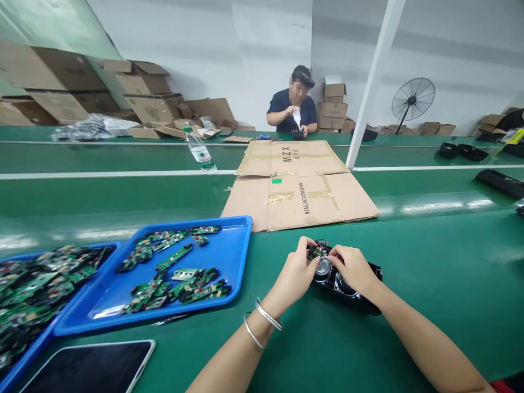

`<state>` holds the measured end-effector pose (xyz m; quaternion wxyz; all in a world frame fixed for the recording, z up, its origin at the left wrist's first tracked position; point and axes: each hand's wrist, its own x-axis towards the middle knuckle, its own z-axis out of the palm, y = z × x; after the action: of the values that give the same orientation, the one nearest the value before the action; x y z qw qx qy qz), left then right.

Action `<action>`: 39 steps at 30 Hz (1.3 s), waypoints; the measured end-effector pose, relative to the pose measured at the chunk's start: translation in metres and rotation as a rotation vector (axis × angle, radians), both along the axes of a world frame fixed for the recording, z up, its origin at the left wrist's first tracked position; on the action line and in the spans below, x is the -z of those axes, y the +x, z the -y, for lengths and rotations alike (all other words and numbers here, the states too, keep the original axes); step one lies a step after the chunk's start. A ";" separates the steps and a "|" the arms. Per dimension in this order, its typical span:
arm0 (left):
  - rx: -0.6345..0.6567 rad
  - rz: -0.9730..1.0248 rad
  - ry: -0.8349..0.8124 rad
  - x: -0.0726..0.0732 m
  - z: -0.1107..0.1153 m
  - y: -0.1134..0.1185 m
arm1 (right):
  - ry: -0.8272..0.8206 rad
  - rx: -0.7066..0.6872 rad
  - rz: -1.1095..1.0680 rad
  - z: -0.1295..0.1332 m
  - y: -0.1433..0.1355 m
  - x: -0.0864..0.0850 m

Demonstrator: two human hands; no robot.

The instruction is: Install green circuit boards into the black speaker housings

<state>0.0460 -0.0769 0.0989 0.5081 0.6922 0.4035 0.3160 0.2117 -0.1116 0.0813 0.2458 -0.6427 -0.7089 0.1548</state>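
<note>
A black speaker housing (374, 273) with two round silver-rimmed drivers (343, 285) lies on the green bench in front of me. At its left end sits a small green circuit board (319, 252) with red and black wires (322, 243) looping above it. My left hand (301, 267) pinches the board's left side between thumb and fingers. My right hand (352, 266) reaches over the housing from the right, its thumb and forefinger closed at the board's right edge. Fingers cover part of the board, so its exact seating cannot be seen.
To the left, a blue tray (245, 245) holds several circuit boards (174, 256); another tray (112, 251) is heaped with more. A tablet (88, 371) lies at front left. Flattened cardboard (262, 204) and a water bottle (200, 153) lie ahead. Across the bench, a person (282, 103) handles a white bottle.
</note>
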 end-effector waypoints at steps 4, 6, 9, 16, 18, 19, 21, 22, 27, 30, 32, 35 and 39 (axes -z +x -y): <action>0.005 0.005 -0.001 0.000 0.000 -0.001 | 0.033 0.000 0.072 0.000 0.001 0.003; 0.006 0.012 -0.002 0.001 -0.001 -0.001 | 0.048 0.006 0.097 0.000 0.001 0.004; 0.008 0.020 -0.003 0.003 -0.001 -0.002 | 0.049 0.005 0.115 0.000 0.000 0.004; 0.066 0.011 0.006 0.003 -0.002 -0.003 | 0.085 -0.052 0.185 0.000 -0.001 0.007; 0.087 -0.015 0.039 0.000 -0.002 -0.005 | 0.077 -0.042 0.186 0.000 0.000 0.006; 0.098 -0.028 0.059 -0.002 -0.002 -0.005 | 0.067 -0.032 0.176 0.001 0.000 0.006; 0.122 -0.049 0.091 -0.005 -0.001 -0.006 | 0.037 -0.028 0.153 0.001 0.000 0.003; 0.131 -0.053 0.099 -0.006 0.000 -0.007 | 0.023 -0.043 0.149 0.000 0.001 0.001; 0.121 -0.025 0.072 -0.006 0.001 -0.006 | -0.012 -0.130 0.197 -0.001 0.000 -0.005; 0.112 0.005 0.050 -0.003 0.001 -0.005 | 0.014 -0.121 0.237 -0.001 -0.003 -0.002; 0.110 0.032 0.020 -0.002 0.000 -0.005 | 0.027 -0.118 0.273 0.000 -0.005 0.000; 0.107 0.042 -0.019 -0.001 -0.002 -0.006 | 0.034 -0.103 0.340 0.001 -0.008 0.002; 0.107 0.037 -0.059 0.001 -0.003 -0.006 | 0.057 -0.081 0.403 0.004 -0.011 0.003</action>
<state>0.0402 -0.0739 0.0977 0.5518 0.6916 0.3655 0.2891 0.2007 -0.1152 0.0778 0.1105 -0.6243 -0.7732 0.0127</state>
